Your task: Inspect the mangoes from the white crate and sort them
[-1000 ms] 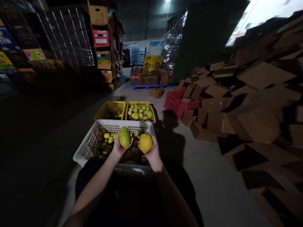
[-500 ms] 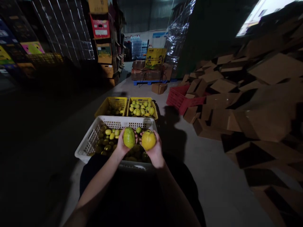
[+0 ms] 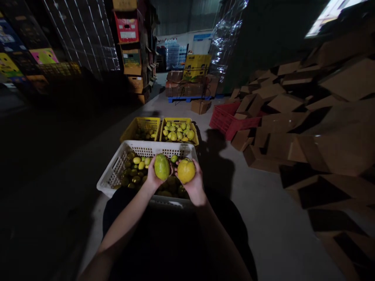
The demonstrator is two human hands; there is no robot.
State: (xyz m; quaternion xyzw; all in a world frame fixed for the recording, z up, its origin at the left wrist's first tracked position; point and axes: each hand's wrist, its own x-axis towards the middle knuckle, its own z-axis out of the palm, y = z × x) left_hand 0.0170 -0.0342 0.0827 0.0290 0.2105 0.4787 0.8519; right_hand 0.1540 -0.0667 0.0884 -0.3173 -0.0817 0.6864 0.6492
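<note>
My left hand (image 3: 152,178) is closed around a yellow-green lemon (image 3: 162,167), long and upright in the grip. Beside it, my right hand (image 3: 197,188) holds a rounder yellow lemon (image 3: 186,171) with a lobed top. Both fruits are held side by side, a small gap apart, above a white plastic crate (image 3: 113,171). Inside that crate lie several smaller yellow and green lemons (image 3: 141,165), partly in shadow and partly hidden by my hands. A single green lemon (image 3: 174,158) shows between the two held fruits.
Behind the white crate stand a yellow crate (image 3: 128,128) with shaded lemons and another yellow crate (image 3: 194,139) filled with lighter ones. A red crate (image 3: 224,119) and a heap of cardboard boxes (image 3: 293,136) lie to the right. Farther back are stacked cartons (image 3: 133,58) and a blue pallet (image 3: 189,99).
The whole scene has shifted slightly right and up in view as the head moved. Both hands keep the same lemons in nearly the same pose.
</note>
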